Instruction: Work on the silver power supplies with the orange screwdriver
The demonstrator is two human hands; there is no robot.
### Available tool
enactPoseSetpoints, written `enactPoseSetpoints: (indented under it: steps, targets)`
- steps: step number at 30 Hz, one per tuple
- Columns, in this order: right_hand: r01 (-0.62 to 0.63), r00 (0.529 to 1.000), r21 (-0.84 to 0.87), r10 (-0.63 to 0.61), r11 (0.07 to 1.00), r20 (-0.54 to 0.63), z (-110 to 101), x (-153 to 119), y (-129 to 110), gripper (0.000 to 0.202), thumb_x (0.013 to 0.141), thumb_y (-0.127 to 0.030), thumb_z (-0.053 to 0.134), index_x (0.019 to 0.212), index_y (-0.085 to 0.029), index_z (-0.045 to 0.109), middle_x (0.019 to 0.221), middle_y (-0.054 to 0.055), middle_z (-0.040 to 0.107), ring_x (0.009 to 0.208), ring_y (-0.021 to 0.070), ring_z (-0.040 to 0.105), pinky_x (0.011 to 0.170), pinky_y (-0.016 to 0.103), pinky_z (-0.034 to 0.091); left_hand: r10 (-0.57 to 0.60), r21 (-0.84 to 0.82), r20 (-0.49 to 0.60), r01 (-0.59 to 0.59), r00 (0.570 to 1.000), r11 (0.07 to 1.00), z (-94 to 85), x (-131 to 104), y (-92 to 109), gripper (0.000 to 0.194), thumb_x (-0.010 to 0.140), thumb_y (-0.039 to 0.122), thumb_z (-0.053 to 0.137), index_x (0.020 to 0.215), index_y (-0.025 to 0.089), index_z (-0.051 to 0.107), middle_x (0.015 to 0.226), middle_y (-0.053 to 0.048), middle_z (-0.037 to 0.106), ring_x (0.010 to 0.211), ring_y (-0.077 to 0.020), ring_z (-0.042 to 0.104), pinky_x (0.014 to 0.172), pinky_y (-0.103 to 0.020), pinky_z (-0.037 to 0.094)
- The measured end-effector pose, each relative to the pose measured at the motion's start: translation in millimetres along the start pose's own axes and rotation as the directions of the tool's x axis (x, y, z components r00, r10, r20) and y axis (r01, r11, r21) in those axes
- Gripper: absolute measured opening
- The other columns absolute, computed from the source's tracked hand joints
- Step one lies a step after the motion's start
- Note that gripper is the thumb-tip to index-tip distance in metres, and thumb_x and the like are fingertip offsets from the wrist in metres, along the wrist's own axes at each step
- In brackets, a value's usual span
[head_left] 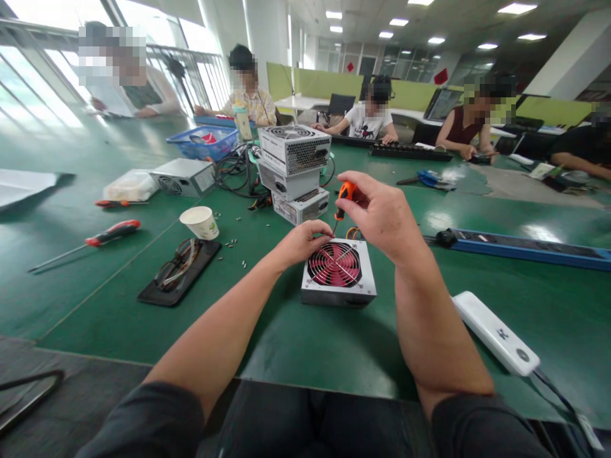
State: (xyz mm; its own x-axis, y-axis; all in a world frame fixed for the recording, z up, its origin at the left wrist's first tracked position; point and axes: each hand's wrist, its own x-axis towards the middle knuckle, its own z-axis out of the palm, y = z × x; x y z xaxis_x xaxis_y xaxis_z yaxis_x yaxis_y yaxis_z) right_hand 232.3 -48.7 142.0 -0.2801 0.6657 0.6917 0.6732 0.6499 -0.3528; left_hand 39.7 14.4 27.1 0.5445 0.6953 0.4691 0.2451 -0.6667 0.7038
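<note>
A silver computer power supply (367,273) with a red fan (334,266) under a wire grille lies fan side up on the green table in front of me. My right hand (382,213) grips an orange-and-black screwdriver (345,193), held upright with its tip down at the far left corner of the casing. Close by that tip, the thumb and fingers of my left hand (308,243) are pinched together at the same corner. Whatever sits between them is too small to make out. Yellow and dark wires (352,233) show behind the unit.
Ahead stands a stack of power supplies (296,152). To the left are a paper cup (199,222), loose screws (231,242), glasses on a black pad (179,270) and a red-black screwdriver (112,233). At right lie a white power strip (496,332) and a blue one (529,248). Several people sit opposite.
</note>
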Motion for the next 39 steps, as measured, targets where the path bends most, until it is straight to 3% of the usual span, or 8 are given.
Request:
enactPoseSetpoints:
  steps: [6,12,23,31,39]
  targets:
    - [-0.034,0.999,0.042,0.035,0.999,-0.024,18,6,3,0.035,0.092,-0.019,0.068,0.126,-0.024,0.069,0.113,0.004,0.077,0.099,0.0242,0.072,0.095,0.042,0.057,-0.059,0.033,0.075,0.056,0.995,0.998,-24.1,-4,-6,0.015,0.09,0.03,0.063,0.095,0.02,0.074,0.099,-0.005,0.074,0.097,-0.0202,0.068,0.097,-0.036,0.052]
    - [-0.01,0.999,0.074,0.013,0.997,-0.03,34,16,6,0.034,0.091,-0.02,0.07,0.125,-0.021,0.07,0.106,0.004,0.077,0.092,0.0236,0.073,0.091,0.041,0.058,-0.071,-0.066,0.165,0.083,0.984,0.994,-47.5,-9,-14,0.018,0.088,0.036,0.069,0.09,0.02,0.076,0.107,-0.007,0.073,0.105,-0.0208,0.067,0.104,-0.037,0.05]
    - [-0.002,0.999,0.029,0.001,1.0,0.036,42,28,7,0.034,0.086,-0.02,0.072,0.12,-0.022,0.073,0.099,0.004,0.077,0.085,0.0221,0.069,0.084,0.039,0.054,-0.056,-0.13,0.21,0.085,0.976,0.988,-42.2,-11,-27,0.017,0.091,0.033,0.068,0.095,0.02,0.078,0.11,-0.007,0.073,0.108,-0.0204,0.067,0.106,-0.038,0.048]
    - [-0.026,0.993,-0.016,0.027,1.0,0.111,35,27,-11,0.029,0.085,-0.022,0.073,0.114,-0.02,0.074,0.091,0.003,0.075,0.076,0.0177,0.064,0.075,0.033,0.048,-0.054,-0.168,0.214,0.092,0.975,0.982,-40.9,-11,-33,0.019,0.089,0.031,0.069,0.096,0.016,0.078,0.105,-0.006,0.074,0.101,-0.0189,0.067,0.101,-0.036,0.05]
    - [-0.092,0.993,-0.126,0.101,0.988,0.069,38,24,-20,0.025,0.083,-0.026,0.077,0.105,-0.019,0.069,0.082,0.002,0.069,0.069,0.0168,0.058,0.07,0.033,0.044,-0.087,-0.249,0.197,0.135,0.977,0.959,-36.7,-13,-37,0.019,0.086,0.03,0.07,0.095,0.014,0.075,0.099,-0.007,0.075,0.095,-0.0174,0.069,0.093,-0.032,0.052]
